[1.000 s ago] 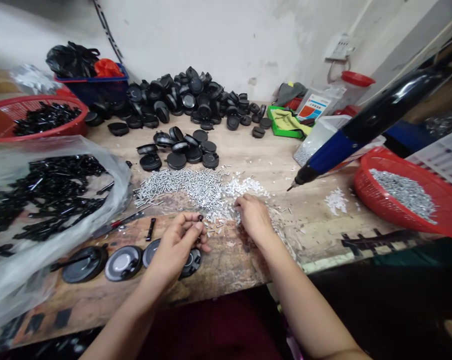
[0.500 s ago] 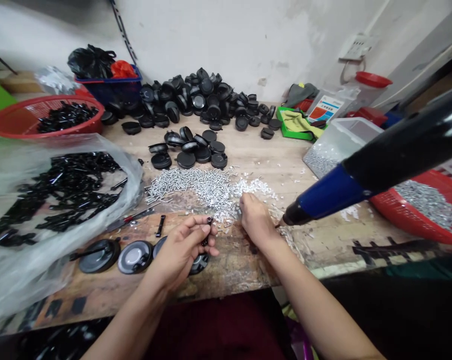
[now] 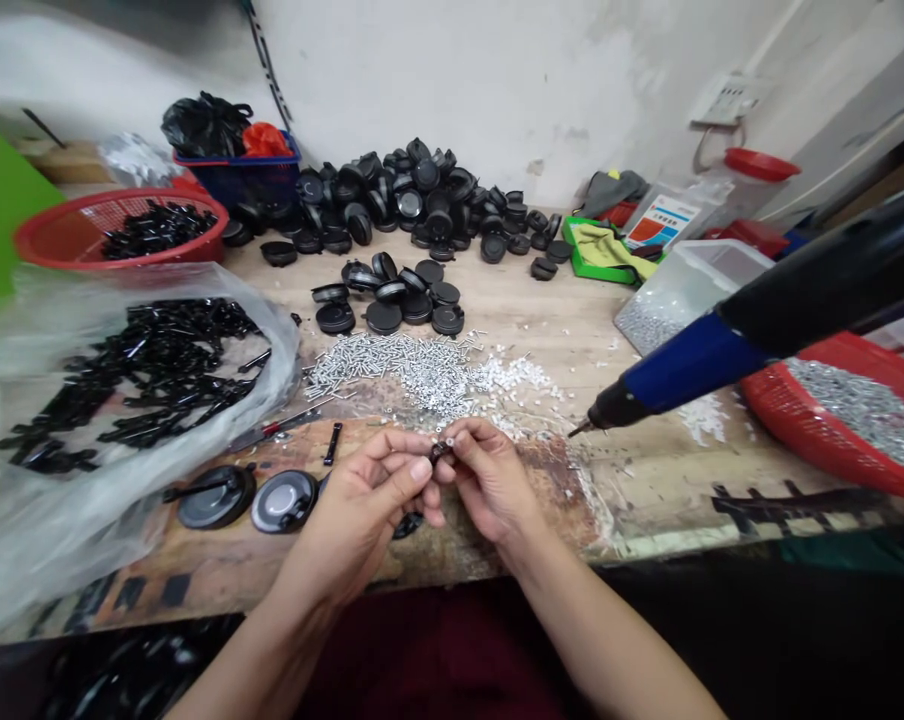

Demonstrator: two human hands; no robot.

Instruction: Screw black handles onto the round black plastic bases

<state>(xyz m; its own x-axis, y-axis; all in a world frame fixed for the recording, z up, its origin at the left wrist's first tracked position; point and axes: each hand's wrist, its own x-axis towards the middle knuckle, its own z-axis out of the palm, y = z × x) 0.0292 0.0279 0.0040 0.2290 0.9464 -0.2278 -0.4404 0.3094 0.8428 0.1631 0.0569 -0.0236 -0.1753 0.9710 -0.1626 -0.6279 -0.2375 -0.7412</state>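
My left hand [image 3: 383, 490] pinches a small black plastic link [image 3: 440, 451] in front of the pile of metal pins. My right hand [image 3: 495, 482] meets it there, thumb and forefinger closed on a tiny pale piece [image 3: 450, 442] at the link's end. Fingers hide much of both parts. Left of the hands lie round black discs; one disc [image 3: 283, 500] shows a grey face, another disc [image 3: 213, 497] has a black arm across it. A single black link [image 3: 333, 444] lies behind them on the bench. More of the round parts are partly covered by my left hand.
Silver pins [image 3: 381, 362] and white bits [image 3: 508, 375] lie beyond my hands. A blue-black electric screwdriver [image 3: 692, 365] hangs at right. A plastic bag [image 3: 283, 350] of black parts is at left, a red basket [image 3: 842, 440] at right, and heaped black discs [image 3: 422, 200] stand at the wall.
My right hand has come from the white bits back to my left hand, a tiny pale piece now showing in its fingers. The view has shifted slightly left.
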